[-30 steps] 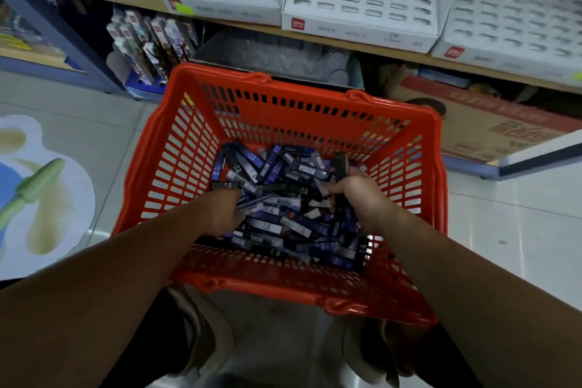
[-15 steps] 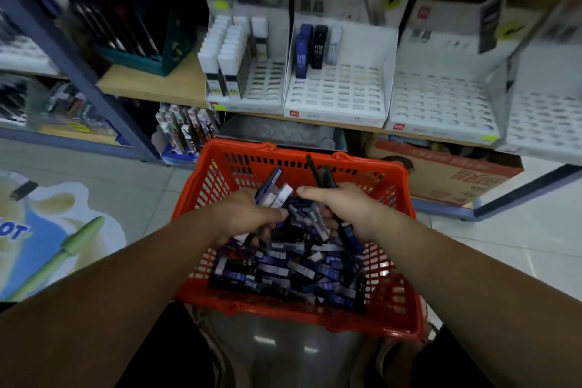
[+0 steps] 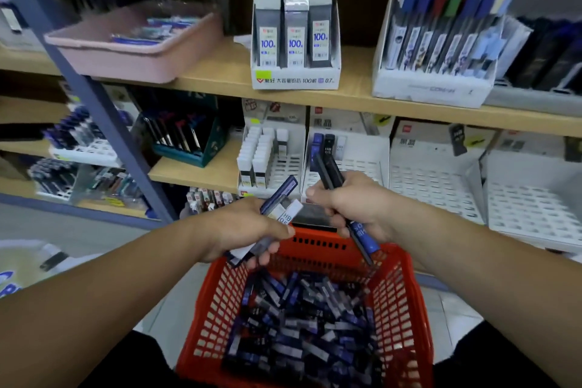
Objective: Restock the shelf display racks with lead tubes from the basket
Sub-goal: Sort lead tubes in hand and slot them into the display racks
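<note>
My left hand [image 3: 239, 230] has its fingers curled and the thumb pressed down on a small bunch of slim plastic lead tubes [image 3: 278, 200], one dark blue and one white printed "HB", slanting up to the right. My right hand [image 3: 356, 208] grips a second bunch of black and blue tubes [image 3: 330, 172] in a closed fist. Their tops stick up past my knuckles and a blue end pokes out below my palm. The two hands are near each other, not touching, above the far rim of the red plastic mesh basket [image 3: 400, 309]. A loose heap of blue, black and white lead tubes [image 3: 302, 327] covers its bottom. Beyond my hands, on the lower wooden shelf [image 3: 195, 172], stand white slotted display racks [image 3: 431, 186]. The leftmost holds white-capped tubes, and the next holds a blue and a black tube upright at its back. On the shelf above sit a pink plastic tray [image 3: 135, 53] and a white carton of grey lead packs marked "100" [image 3: 296, 41].
</note>
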The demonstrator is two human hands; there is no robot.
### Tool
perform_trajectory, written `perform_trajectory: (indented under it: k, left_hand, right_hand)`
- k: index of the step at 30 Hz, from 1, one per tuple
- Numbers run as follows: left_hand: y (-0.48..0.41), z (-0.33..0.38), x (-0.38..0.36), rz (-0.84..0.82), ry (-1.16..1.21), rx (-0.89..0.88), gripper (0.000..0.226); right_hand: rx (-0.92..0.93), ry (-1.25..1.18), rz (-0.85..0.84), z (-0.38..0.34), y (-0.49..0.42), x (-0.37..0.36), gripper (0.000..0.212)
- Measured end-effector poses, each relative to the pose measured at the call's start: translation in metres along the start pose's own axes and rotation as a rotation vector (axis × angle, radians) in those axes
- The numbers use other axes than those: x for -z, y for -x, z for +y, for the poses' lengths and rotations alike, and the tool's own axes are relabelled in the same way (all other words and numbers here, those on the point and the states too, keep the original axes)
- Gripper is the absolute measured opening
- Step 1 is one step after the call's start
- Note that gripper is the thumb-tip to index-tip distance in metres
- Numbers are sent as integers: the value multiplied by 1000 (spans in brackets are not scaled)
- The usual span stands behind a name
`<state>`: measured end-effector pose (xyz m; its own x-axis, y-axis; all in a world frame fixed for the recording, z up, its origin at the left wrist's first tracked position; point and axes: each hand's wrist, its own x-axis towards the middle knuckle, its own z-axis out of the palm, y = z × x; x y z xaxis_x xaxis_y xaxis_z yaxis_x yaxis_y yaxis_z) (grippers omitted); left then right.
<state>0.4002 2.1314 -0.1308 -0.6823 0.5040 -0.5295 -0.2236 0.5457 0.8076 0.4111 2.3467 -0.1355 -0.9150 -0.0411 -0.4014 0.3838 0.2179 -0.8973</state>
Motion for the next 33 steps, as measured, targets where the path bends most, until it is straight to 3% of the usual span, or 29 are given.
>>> perform_trajectory:
  k: [3,12,14,16,18,22,28,33]
  left_hand:
    - [-8,-2,0,18,34,-30,24]
    - [-36,0,-1,-40,113,-61,6]
    - [-41,0,1,-77,117,-63,16]
    - [-45,2,3,-104,131,-69,7]
    - [-48,2,5,-104,145,-76,21]
    - [-47,3,1,-96,139,-65,15]
    - [-45,7,-8,-116,173,-85,37]
    - [-44,-3,3,-27,179,-122,28]
  right_hand:
    - [79,-143,6,-4,-1,-5,28]
    - [133,-9,-40,1,-17,-3,43]
    - [105,8,-65,4,-20,5,41]
    - [53,-42,-83,7,-22,13,34]
    - [32,-97,-91,10,-24,20,27]
    - [110,-62,-81,12,-22,25,24]
    - [140,-26,-128,11,-19,22,23]
    - [77,-69,15,13,-21,34,31]
